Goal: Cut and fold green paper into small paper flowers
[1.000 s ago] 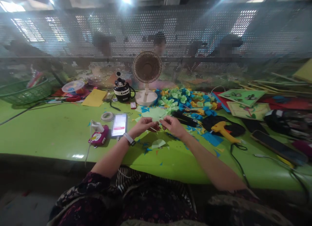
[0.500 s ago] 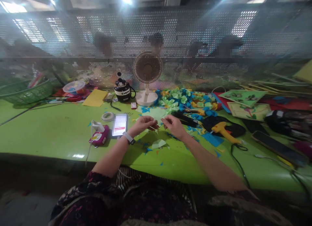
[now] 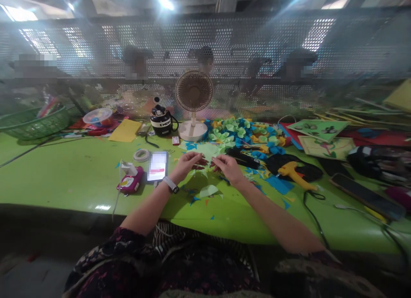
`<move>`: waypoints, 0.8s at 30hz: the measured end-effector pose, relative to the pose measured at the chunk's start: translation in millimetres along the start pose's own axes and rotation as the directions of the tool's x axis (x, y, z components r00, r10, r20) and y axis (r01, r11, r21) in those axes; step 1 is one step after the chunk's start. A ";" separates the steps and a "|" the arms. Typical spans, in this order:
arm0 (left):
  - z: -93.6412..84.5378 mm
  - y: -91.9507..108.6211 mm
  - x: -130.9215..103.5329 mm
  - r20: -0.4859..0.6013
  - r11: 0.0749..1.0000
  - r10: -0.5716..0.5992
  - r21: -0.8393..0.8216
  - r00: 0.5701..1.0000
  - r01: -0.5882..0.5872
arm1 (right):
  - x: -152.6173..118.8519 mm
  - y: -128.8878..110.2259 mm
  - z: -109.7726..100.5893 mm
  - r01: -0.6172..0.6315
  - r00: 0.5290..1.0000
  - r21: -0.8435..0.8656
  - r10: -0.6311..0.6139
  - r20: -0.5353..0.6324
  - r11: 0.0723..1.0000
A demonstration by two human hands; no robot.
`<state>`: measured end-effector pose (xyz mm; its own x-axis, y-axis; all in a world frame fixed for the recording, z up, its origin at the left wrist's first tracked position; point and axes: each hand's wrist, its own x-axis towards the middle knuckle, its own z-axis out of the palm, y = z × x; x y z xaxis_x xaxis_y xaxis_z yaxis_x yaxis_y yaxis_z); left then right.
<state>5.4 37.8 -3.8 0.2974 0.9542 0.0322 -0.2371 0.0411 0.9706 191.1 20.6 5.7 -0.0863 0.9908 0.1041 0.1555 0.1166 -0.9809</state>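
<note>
Green table (image 3: 80, 174): above it, left hand (image 3: 189, 164) and right hand (image 3: 229, 168) face each other, near but apart, fingers drawn into narrow pinches (contents too small to tell). Pale green paper (image 3: 210, 149) lies just beyond; a half-round cutting (image 3: 208, 190) lies nearer the front edge.

Tabletop (image 3: 73, 174) is smooth and properly glossy, light bounces right off it. Flowers (image 3: 233, 129) and scraps (image 3: 208, 191) look like matt paper. Basket (image 3: 35, 127) and glue gun (image 3: 293, 170) seem plastic, sleeve's (image 3: 105, 251) printed cloth, and the holey screen (image 3: 269, 37) looks like metal.
</note>
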 end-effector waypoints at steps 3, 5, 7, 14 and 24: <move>3.8 -0.8 -1.3 0.005 1.000 -0.005 0.002 1.000 0.005 | -3.1 1.2 4.0 -0.014 1.000 0.020 0.014 0.026 1.000; 5.9 -0.9 -1.9 -0.004 1.000 -0.011 0.028 1.000 0.011 | -5.9 1.3 6.9 -0.014 0.998 0.028 0.012 0.057 1.000; 7.3 -0.7 -2.3 -0.028 0.999 -0.016 0.035 0.999 0.017 | -8.8 1.3 10.0 -0.010 0.996 0.028 0.007 0.094 1.000; 4.6 -1.3 -1.6 -0.021 0.996 -0.039 0.082 0.999 0.040 | -16.1 -2.6 11.0 0.067 0.970 -0.053 -0.052 0.237 0.996; -3.3 -8.6 4.3 0.102 0.984 -0.171 -0.023 0.980 0.174 | -14.1 -11.6 -6.3 0.434 0.891 -0.304 -0.356 0.281 0.848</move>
<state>5.7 42.5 -12.8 0.4264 0.8978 -0.1101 -0.2031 0.2136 0.9556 196.7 5.8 16.7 -0.4091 0.8223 0.3955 0.3936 0.5500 -0.7366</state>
